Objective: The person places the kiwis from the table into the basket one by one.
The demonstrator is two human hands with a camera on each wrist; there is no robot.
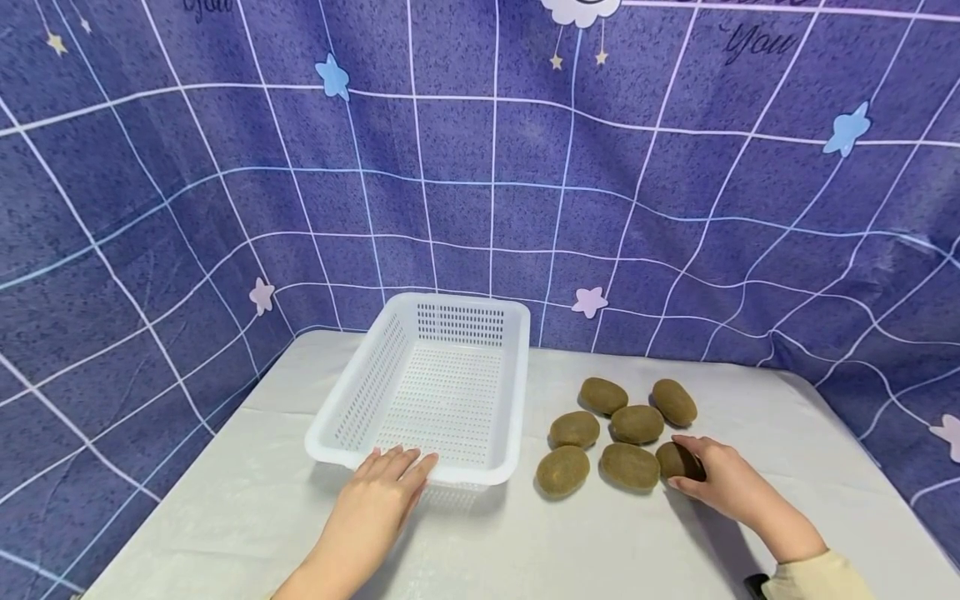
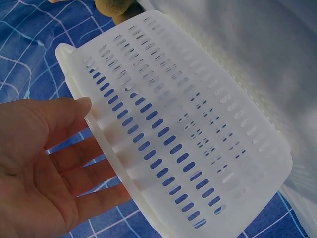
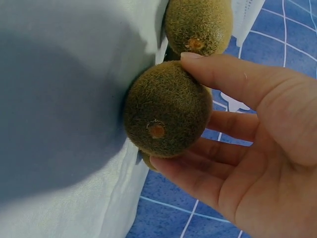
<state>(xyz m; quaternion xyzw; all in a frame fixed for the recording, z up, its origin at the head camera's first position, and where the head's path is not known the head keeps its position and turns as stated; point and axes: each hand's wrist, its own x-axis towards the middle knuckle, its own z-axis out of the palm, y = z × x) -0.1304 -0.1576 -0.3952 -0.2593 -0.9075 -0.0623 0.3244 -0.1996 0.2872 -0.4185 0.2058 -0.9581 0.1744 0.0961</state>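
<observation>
A white plastic basket (image 1: 446,476) with slotted walls stands left of the middle of the table. My left hand (image 1: 382,496) holds its near rim, fingers reaching over the edge and thumb at the lip; in the left wrist view, the fingers (image 2: 89,153) pass behind the basket's slotted wall (image 2: 163,114). On the right, my right hand (image 1: 731,479) grips a brown fuzzy kiwi (image 1: 677,463) between thumb and fingers. In the right wrist view, the held kiwi (image 3: 166,111) shows its stem end, low at the white cloth. Another kiwi (image 1: 630,467) lies close on its left.
More kiwis lie grouped between basket and right hand, among them a front-left kiwi (image 1: 562,472) and a back-right kiwi (image 1: 673,402). A white cloth (image 1: 525,550) covers the table. Behind it hangs a blue curtain (image 1: 465,208) with grid lines and stars.
</observation>
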